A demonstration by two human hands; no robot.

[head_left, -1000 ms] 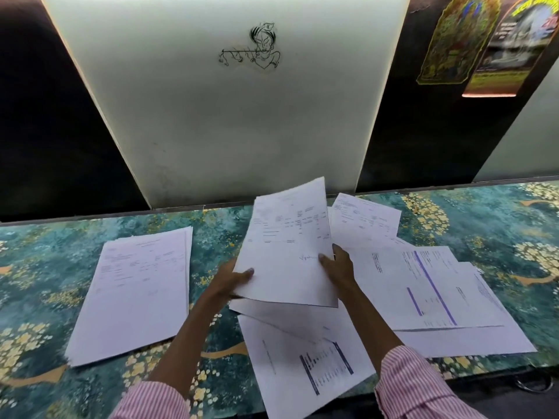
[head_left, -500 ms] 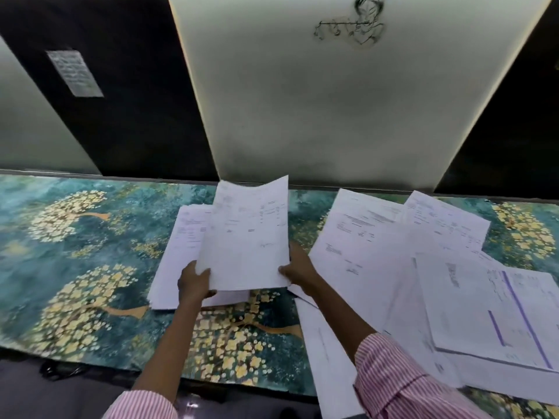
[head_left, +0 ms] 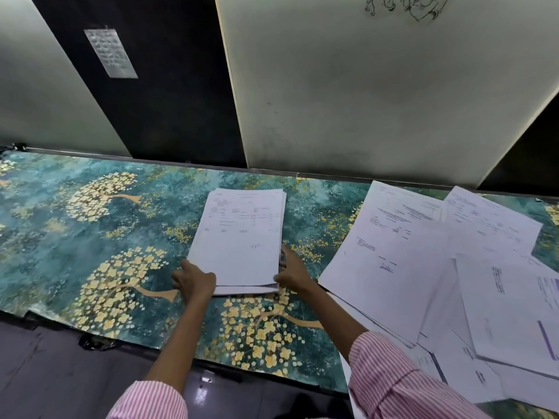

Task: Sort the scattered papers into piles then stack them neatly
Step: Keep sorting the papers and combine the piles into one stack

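Observation:
A pile of white printed papers (head_left: 242,237) lies on the teal flowered table cover (head_left: 99,237), with a signed sheet on top. My left hand (head_left: 193,281) touches the pile's near left corner, and part of that hand is tucked under the corner. My right hand (head_left: 292,273) rests against the pile's near right edge with its fingers stretched along it. To the right, several scattered sheets (head_left: 423,267) overlap each other loosely. Some of them carry blue bars (head_left: 546,340).
The table's front edge (head_left: 211,362) runs just before my striped sleeves. A white wall panel (head_left: 363,101) and dark panels stand behind the table. A small note (head_left: 110,52) hangs on the dark panel at the left. Bare cover lies left of the pile.
The sheet I held up in both hands now lies on top of the left pile. My hands have dropped to the pile's near corners. The view has swung left.

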